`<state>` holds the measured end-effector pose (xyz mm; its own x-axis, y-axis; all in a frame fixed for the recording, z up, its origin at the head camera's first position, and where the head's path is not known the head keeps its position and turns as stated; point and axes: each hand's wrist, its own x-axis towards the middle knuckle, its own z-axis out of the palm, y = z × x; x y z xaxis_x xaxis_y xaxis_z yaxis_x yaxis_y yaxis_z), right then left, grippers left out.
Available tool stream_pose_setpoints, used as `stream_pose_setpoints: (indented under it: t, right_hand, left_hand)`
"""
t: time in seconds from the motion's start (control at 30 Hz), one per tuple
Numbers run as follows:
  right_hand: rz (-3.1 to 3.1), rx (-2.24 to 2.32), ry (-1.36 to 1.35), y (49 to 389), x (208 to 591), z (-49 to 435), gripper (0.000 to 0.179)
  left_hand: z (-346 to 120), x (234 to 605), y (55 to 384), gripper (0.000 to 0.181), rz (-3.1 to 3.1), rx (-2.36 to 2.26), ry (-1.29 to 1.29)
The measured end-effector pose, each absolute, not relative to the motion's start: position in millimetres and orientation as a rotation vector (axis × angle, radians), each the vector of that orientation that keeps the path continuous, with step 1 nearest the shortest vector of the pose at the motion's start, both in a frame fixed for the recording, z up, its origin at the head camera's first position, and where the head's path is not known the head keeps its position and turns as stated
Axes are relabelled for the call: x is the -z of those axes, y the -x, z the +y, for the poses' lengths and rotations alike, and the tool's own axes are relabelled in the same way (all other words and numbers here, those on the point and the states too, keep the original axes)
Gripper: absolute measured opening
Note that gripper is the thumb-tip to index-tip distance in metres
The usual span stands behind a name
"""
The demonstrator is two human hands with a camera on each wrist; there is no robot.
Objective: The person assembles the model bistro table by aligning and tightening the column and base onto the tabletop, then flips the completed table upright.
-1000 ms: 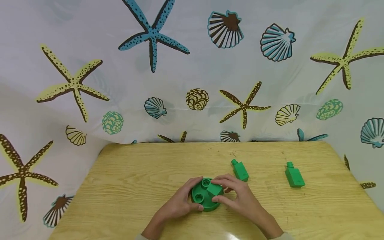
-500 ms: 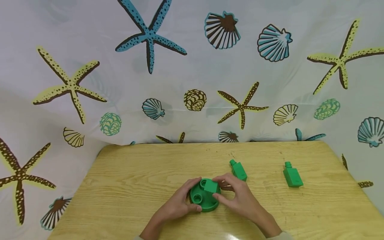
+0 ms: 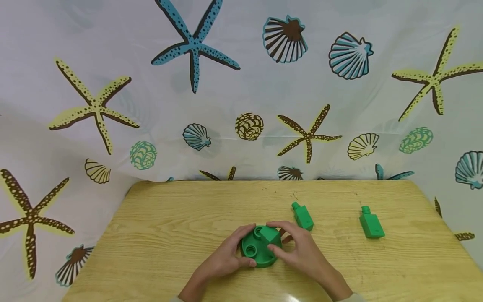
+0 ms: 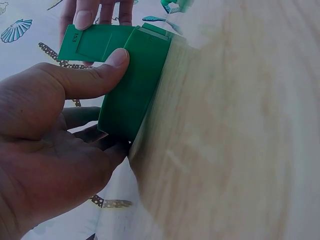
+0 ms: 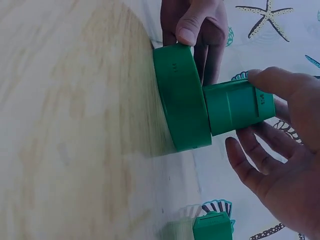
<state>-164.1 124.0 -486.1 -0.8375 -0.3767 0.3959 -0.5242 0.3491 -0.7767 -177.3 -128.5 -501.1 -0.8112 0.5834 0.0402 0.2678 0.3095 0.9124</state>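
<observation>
A round green base (image 3: pixel 260 259) with open round sockets lies flat on the table. My left hand (image 3: pixel 227 255) grips it from the left, its thumb (image 4: pixel 116 59) against the side wall in the left wrist view. On the base's right part a green rectangular block (image 3: pixel 271 235) stands upright, touching its top face. With thumb and fingers my right hand (image 3: pixel 303 249) pinches the upper part of this block (image 5: pixel 240 106). The block's lower end is hidden, so I cannot tell how deep it sits.
Two more green blocks with threaded necks lie on the wooden table (image 3: pixel 181 218): one block (image 3: pixel 303 217) just behind my right hand, another block (image 3: pixel 371 225) farther right. A cloth (image 3: pixel 226 96) printed with shells and starfish hangs behind the table.
The pinched block has turned about its upright axis, one way and then back, while staying over the same part of the base. My left hand keeps its grip. The view shifts slightly.
</observation>
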Motion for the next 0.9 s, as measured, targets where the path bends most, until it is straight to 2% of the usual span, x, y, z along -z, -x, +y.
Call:
stream_pose_setpoints:
  t: [0.33, 0.57, 0.9]
  right_hand:
    - [-2.34, -1.684, -0.783, 163, 490, 127, 0.042]
    - [-2.401, -1.559, -0.792, 161, 492, 127, 0.047]
    - [-2.401, -1.601, -0.942, 159, 484, 137, 0.052]
  left_hand:
    - [-129, 502, 177, 0.091, 2.313, -1.473, -0.76]
    - [-132, 502, 176, 0.09, 2.315, -1.475, -0.779]
    - [-131, 503, 177, 0.092, 2.354, -1.441, -0.762]
